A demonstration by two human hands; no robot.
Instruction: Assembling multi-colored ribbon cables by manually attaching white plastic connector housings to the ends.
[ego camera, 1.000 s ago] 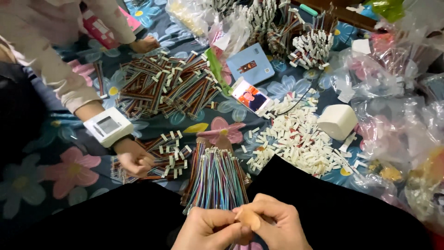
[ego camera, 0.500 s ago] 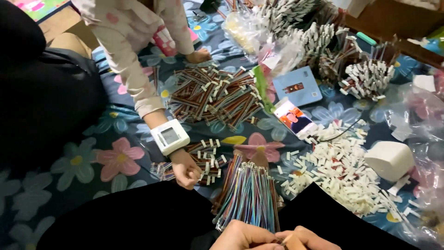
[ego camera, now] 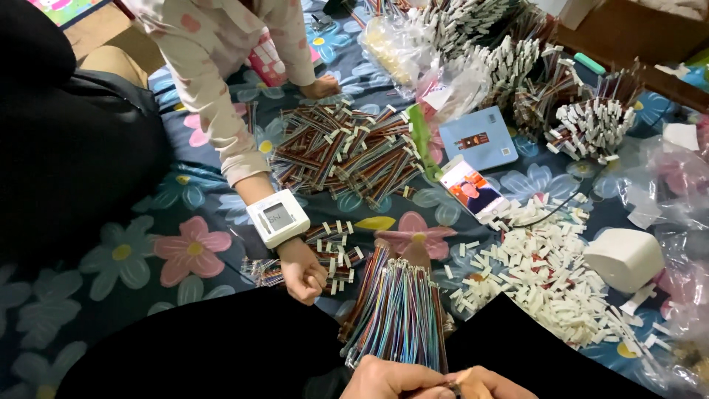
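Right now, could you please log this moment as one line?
hands: pinched together, content unclear | nearest: fanned bundle of multicoloured wires | beside: loose white plastic connectors

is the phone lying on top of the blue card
No, the phone lies on the flowered cloth just below the blue card.

Both hands, left hand (ego camera: 388, 379) and right hand (ego camera: 491, 384), pinch together beside the multicoloured wire bundle (ego camera: 399, 314).
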